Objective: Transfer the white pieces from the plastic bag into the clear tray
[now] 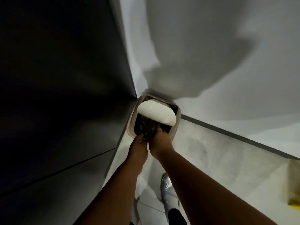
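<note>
Two bare forearms rise from six o'clock toward the middle of the view, above a silver-white shoe (167,190) planted on the pale tiled floor (211,159). At four o'clock, at the right edge, sits a blurred yellowish block (294,184) that I cannot identify.

Further out, the left hand (138,148) and the right hand (160,142) meet side by side, touching, at the near rim of a pale square waste bin (177,120) standing in the corner. Both are curled around a crumpled, dark-looking clear plastic bag (148,129) that hangs into the bin's dark opening; each grip appears narrow and closed on the film, though the fingertips are hidden by the bag. A sliver of white (148,146) shows between the wrists; what it is cannot be told.

Beyond the hands, at twelve o'clock from them, the bin's white rounded swing lid (156,113) tilts over the far half of the opening. A dark panel (65,95) fills nine o'clock, and a grey-white wall (211,46) carrying a large shadow fills one o'clock.

No white pieces and no clear tray are visible. Judging from this, the bag is the only task item present, lying directly ahead of both hands, its length running away from the person, with neither hand clearly nearer.
</note>
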A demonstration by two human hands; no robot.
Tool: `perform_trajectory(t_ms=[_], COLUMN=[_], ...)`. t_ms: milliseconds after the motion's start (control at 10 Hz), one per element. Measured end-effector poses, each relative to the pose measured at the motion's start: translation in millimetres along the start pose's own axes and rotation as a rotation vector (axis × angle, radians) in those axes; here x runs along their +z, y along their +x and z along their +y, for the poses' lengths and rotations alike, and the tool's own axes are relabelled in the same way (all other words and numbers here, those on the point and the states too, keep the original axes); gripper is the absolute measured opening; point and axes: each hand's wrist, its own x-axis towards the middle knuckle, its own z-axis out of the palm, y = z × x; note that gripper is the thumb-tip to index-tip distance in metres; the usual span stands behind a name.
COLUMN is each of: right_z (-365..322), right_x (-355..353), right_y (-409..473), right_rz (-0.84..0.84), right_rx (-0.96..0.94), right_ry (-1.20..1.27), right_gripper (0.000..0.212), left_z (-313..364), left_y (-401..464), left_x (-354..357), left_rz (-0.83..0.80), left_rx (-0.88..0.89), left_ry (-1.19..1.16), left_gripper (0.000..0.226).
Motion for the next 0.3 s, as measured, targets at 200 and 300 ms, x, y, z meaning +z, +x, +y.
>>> perform_trajectory(t_ms=[200, 300], right_z=[-8.0, -22.2], right_x=[-29.1, -56.0], right_y=[-33.9, -62.2], right_rz=[0.031, 0.06], right_rx=[0.026, -0.034], right_ry=[0.061, 0.067], right_gripper=[0.032, 0.032], left_z=[22.4, 46.6], left_y=[-23.0, -49.4], left_x=[-6.0, -20.8], left_rz=[0.051, 0.111], left_rx=[-0.192, -0.155], left_ry=[-0.26, -0.199], left_gripper=[0.031, 0.029])
